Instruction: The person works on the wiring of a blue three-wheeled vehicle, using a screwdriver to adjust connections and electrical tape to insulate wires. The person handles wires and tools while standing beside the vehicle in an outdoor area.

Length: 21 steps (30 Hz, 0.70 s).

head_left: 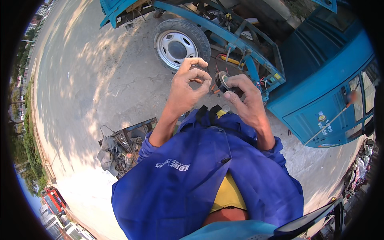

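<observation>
A small roll of black tape (219, 82) with a pale ring at its core is in my right hand (250, 98). The thumb and fingers close round its right side, in front of my chest. To the left of it, my left hand (187, 89) is raised with the thumb and fingertips brought together in a pinch. Whatever lies between those fingertips, if anything, is too small to make out. A gap separates my two hands. Both are above the ground close to a blue vehicle frame (236, 42).
A wheel (176, 46) with a silver rim is on the frame just beyond my hands. The blue cab (320, 92) is tilted at the right. An open box of tools (128, 148) with grey cloth sits at my left. A red vehicle (53, 201) stands far off.
</observation>
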Tool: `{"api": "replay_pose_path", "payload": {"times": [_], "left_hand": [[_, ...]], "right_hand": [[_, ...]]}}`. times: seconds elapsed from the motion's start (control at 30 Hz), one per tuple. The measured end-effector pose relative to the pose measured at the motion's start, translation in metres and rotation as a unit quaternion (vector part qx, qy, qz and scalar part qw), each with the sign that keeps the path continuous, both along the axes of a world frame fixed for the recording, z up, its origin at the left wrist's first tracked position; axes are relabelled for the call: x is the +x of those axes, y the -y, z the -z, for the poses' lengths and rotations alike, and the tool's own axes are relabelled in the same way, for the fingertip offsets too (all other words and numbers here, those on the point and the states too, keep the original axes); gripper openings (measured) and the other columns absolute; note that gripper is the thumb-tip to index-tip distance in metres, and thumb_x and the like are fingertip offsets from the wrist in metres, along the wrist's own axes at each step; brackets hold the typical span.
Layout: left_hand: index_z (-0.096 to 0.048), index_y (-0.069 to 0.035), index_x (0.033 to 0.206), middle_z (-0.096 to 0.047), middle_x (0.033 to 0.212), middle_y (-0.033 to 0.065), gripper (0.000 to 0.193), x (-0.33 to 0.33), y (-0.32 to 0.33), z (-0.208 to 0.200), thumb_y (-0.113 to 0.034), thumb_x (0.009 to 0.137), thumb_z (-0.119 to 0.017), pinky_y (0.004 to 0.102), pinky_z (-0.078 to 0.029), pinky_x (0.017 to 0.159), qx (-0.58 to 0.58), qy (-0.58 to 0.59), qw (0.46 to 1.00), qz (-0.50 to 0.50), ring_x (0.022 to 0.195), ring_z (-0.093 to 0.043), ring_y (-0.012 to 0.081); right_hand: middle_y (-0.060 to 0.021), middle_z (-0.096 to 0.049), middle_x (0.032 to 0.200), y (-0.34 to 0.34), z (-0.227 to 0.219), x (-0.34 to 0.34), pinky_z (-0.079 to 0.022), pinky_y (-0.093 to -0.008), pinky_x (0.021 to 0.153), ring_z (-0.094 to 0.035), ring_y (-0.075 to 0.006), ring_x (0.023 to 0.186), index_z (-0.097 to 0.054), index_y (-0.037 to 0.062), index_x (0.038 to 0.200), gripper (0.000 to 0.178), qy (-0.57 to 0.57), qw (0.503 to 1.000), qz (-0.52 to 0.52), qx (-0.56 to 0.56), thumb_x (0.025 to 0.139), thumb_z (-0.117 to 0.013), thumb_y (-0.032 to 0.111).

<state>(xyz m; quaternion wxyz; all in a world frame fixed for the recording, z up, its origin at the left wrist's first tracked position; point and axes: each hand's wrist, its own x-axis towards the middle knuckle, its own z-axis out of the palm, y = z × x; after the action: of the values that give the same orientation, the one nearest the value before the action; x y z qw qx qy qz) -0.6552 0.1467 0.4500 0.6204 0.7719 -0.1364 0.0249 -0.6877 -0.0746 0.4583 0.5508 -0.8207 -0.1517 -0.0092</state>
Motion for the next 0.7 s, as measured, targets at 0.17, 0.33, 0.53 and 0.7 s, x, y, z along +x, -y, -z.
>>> {"api": "replay_pose_path", "payload": {"times": [0.17,0.33,0.53,0.7], "left_hand": [[-0.071,-0.001,0.091,-0.062,0.124,0.0073,0.011,-0.003,0.001,-0.010,0.001,0.081,-0.076,0.0310,-0.055,0.079,0.121,0.095,0.988,-0.003,0.093,-0.068,0.0166],[-0.068,-0.002,0.088,-0.062,0.125,0.0079,0.016,-0.004,0.004,-0.013,0.001,0.075,-0.077,0.0341,-0.056,0.075,0.206,0.158,0.965,-0.024,0.094,-0.070,0.0215],[-0.060,-0.006,0.079,-0.062,0.124,0.0044,0.019,0.000,0.015,-0.004,-0.001,0.071,-0.076,0.0357,-0.055,0.062,0.239,0.202,0.947,-0.068,0.086,-0.071,0.0218],[-0.059,-0.005,0.080,-0.060,0.125,0.0067,0.018,0.003,0.016,0.006,0.001,0.072,-0.074,0.0352,-0.056,0.067,0.168,0.116,0.978,-0.041,0.088,-0.071,0.0210]], "right_hand": [[-0.0117,-0.065,0.110,-0.005,0.000,0.004,-0.053,-0.0340,0.080,-0.066,-0.0279,0.095,-0.065,-0.0008,0.109,0.025,0.042,0.999,0.000,-0.031,0.087,-0.075,0.006],[-0.0105,-0.065,0.110,-0.010,-0.003,0.003,-0.055,-0.0386,0.076,-0.068,-0.0321,0.091,-0.065,0.0015,0.107,0.024,0.044,0.996,0.010,-0.079,0.086,-0.075,0.008],[-0.0114,-0.066,0.110,-0.014,-0.002,0.005,-0.056,-0.0344,0.071,-0.069,-0.0284,0.089,-0.065,0.0001,0.108,0.025,0.082,0.989,0.009,-0.121,0.085,-0.076,0.003],[-0.0125,-0.066,0.110,-0.010,-0.003,0.007,-0.056,-0.0363,0.077,-0.069,-0.0297,0.094,-0.065,-0.0004,0.108,0.026,0.075,0.990,-0.001,-0.121,0.086,-0.076,0.004]]}}
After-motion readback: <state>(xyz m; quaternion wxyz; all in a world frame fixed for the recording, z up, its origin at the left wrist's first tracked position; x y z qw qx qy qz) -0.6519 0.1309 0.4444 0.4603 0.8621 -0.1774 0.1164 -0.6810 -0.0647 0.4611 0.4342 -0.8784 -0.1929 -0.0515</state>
